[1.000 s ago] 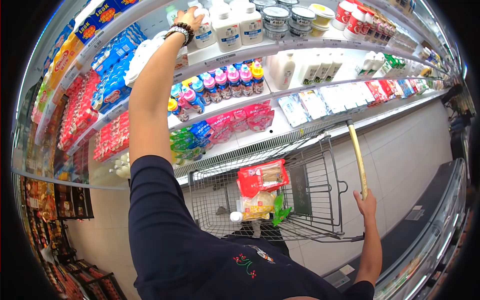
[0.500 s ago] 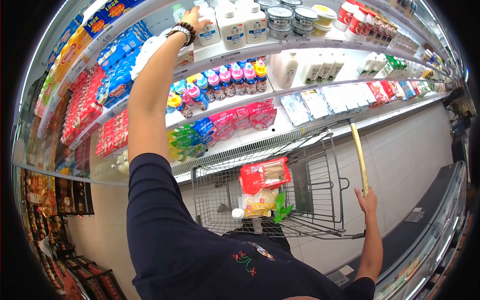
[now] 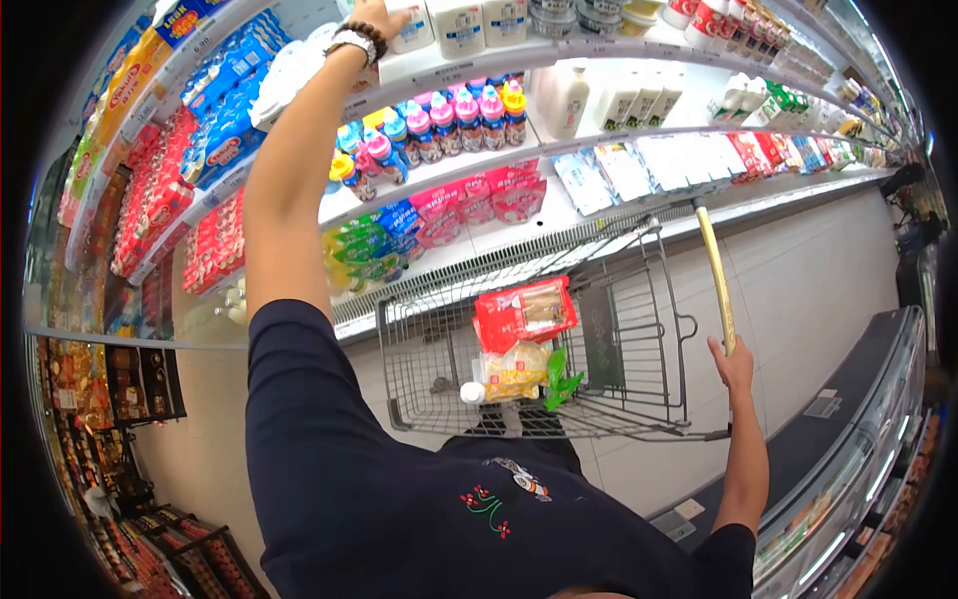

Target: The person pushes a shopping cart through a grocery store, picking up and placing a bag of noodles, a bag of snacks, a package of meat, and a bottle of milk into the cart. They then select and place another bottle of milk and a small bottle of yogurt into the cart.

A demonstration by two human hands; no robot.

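Note:
At the top edge of the view my left hand (image 3: pixel 374 18), with bracelets on its wrist, reaches onto the upper shelf beside white bottles (image 3: pixel 459 28) with blue-marked labels. Its thumb points towards the nearest bottle, but the other fingers are mostly cut off, so any hold is hidden. My right hand (image 3: pixel 734 363) is wrapped round the lower end of the yellowish handle (image 3: pixel 715 270) of a wire shopping cart (image 3: pixel 639 384). Inside the cart lie a red package (image 3: pixel 509 311), a yellow-and-clear bag (image 3: pixel 514 369), a white-capped bottle (image 3: pixel 472 392) and something green and leafy (image 3: pixel 562 379).
Lower shelves hold small bottles with coloured caps (image 3: pixel 444 125), pink pouches (image 3: pixel 469 210), white bottles (image 3: pixel 569 100) and blue multipacks (image 3: pixel 225 140). A low glass-fronted case (image 3: pixel 848 479) runs along the right. Dark racks of goods (image 3: pixel 150 384) stand at the left.
The shelf and my left hand sit higher in the view, with more of the hand cut off. The cart also appears slightly higher; my right hand stays on its handle.

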